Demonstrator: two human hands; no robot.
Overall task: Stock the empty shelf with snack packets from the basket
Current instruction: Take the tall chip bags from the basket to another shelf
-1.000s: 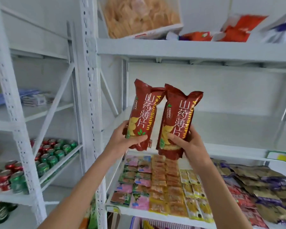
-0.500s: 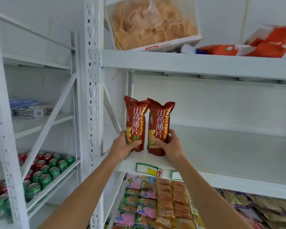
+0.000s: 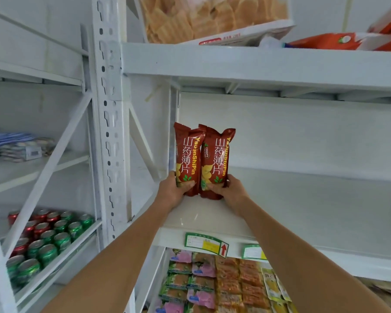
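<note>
Two dark red snack packets stand upright, side by side and touching, at the left end of the bare white shelf [image 3: 302,213]. My left hand [image 3: 173,192] grips the bottom of the left packet [image 3: 186,154]. My right hand [image 3: 231,192] grips the bottom of the right packet [image 3: 216,159]. Both packet bases rest on or just above the shelf surface. The basket is out of view.
A white upright post [image 3: 110,123] stands just left of the packets. The shelf above carries a chip bag [image 3: 212,16] and orange packs [image 3: 338,40]. Below lie rows of small colourful packets [image 3: 212,283]. Drink cans [image 3: 45,236] fill the left rack.
Both hands have carried the two packets up and forward, from in front of the shelf edge onto its left end, and brought them together upright.
</note>
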